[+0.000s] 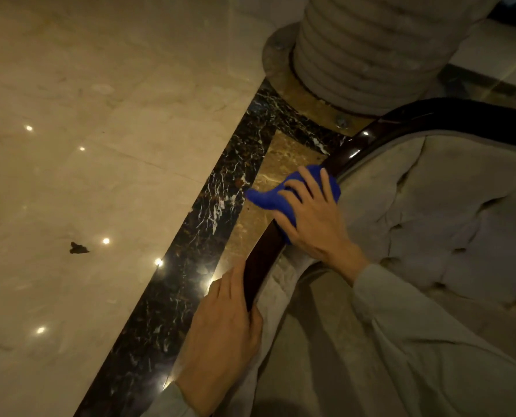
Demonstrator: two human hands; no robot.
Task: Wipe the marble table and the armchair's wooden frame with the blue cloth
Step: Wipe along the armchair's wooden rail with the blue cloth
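My right hand (317, 224) presses the blue cloth (284, 197) flat on the armchair's wooden frame (262, 254), fingers spread wide over it. The cloth is soft and light, so I think it will bunch up unless I keep my palm on it. My left hand (220, 335) is curled around the frame lower down, gripping it. The dark wood looks hard, shiny and slippery. Beside it is the gray seat cushion (449, 218). I see no containers, and no marble table, only the shiny floor (100, 145).
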